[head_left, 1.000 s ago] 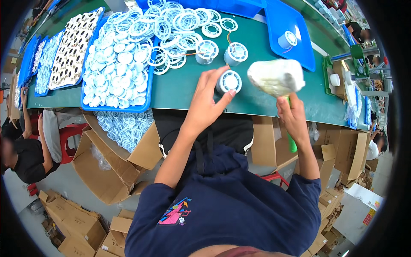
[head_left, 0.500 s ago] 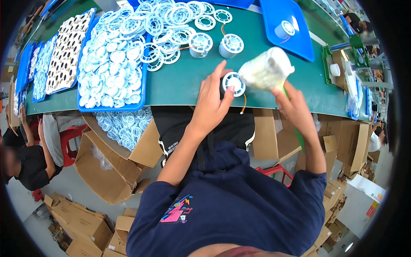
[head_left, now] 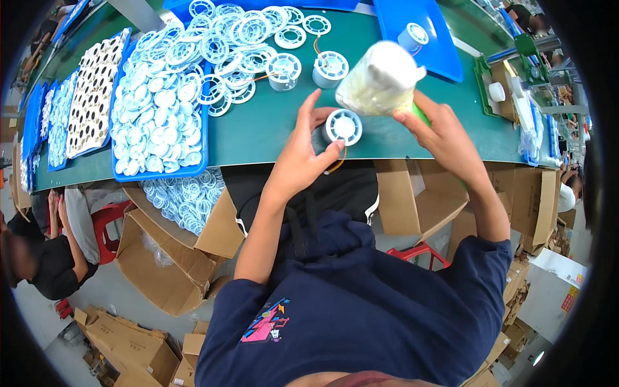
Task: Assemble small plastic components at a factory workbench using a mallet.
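My left hand (head_left: pixel 298 155) is curled around the side of a white cylindrical housing (head_left: pixel 343 127) with a spoked round top, its thumb near the rim. The housing stands at the front edge of the green table, and an orange wire comes out beside it. In my right hand (head_left: pixel 448 138) is a mallet with a green handle; its big head (head_left: pixel 380 80), wrapped in whitish material, hangs over the table just beyond the housing. Two similar housings with wires, one left (head_left: pixel 284 71) and one right (head_left: pixel 331 69), stand farther back.
To the left, a blue tray (head_left: pixel 161 175) is heaped with small white caps; spoked white rings (head_left: pixel 255 29) pile up behind it. Another blue tray (head_left: pixel 445 61) at the back right holds one housing. Open cardboard boxes (head_left: pixel 161 264) stand below the table. A person sits far left.
The mallet head has risen away from the table. My left hand stays at the housing, whose wire now curls close to it. The whole view has shifted slightly.
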Motion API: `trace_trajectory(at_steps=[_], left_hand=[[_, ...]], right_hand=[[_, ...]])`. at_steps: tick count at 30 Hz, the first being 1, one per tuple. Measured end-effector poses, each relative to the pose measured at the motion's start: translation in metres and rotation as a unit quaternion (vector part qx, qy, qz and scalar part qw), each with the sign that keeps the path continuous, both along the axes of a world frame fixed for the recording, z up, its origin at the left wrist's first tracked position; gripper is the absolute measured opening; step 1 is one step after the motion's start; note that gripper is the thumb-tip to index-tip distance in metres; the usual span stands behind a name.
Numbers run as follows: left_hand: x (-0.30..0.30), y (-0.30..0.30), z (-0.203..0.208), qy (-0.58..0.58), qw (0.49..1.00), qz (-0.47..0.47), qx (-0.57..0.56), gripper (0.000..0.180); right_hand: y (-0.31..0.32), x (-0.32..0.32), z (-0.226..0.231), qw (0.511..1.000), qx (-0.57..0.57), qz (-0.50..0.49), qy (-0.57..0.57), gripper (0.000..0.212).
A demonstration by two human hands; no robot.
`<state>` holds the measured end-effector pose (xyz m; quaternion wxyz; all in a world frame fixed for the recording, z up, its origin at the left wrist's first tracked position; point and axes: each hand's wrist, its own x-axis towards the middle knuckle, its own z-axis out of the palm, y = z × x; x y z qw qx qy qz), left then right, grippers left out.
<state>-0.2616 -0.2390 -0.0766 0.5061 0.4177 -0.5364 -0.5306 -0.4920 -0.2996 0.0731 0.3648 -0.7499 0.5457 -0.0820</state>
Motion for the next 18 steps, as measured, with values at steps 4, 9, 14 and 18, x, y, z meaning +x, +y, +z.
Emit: trace_trajectory(at_steps=[4,9,14,18], left_hand=[[-0.005,-0.008,0.004,-0.037,0.999,0.001,0.009,0.096],[-0.014,-0.005,0.016,-0.227,0.97,0.034,-0.075,0.086],[-0.073,-0.042,0.039,-0.193,0.961,0.07,-0.183,0.071],[-0.13,-0.128,0.042,-0.248,0.936,0.147,-0.203,0.055]], right_hand=[[0.0,0.011,-0.011,0.983,-0.139,0.098,0.065,0.049],[-0.004,-0.048,-0.002,0.995,-0.08,0.057,0.014,0.046],[0.011,-0.149,-0.099,0.939,-0.338,-0.049,0.039,0.057],[0.007,-0.154,-0.129,0.912,-0.365,-0.123,0.139,0.064]])
